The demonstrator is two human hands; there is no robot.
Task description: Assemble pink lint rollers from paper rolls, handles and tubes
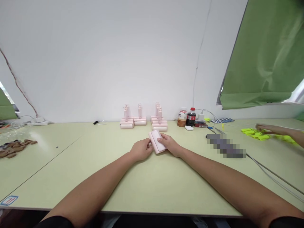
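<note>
A pale pink lint roller (156, 142) is tilted between my hands, just above or on the table; I cannot tell which. My right hand (169, 144) grips its right side, thumb over the white face. On the other side, my left hand (142, 149) has its fingers curled and pinched at the roller's left edge, where the handle seems hidden. Behind them, several like pink lint rollers stand upright on their wide heads near the wall, among them one at the left (126, 123), one in the middle (140, 119) and one at the right (160, 125).
A brown-drink bottle (182, 117) and a cola bottle (191, 117) stand by the wall, a white case (189, 128) before them. A blurred-out dark object (225, 146) and cables lie right. A co-worker's hand (268, 128) touches yellow pieces (255, 134). Brown pieces (14, 148) lie left.
</note>
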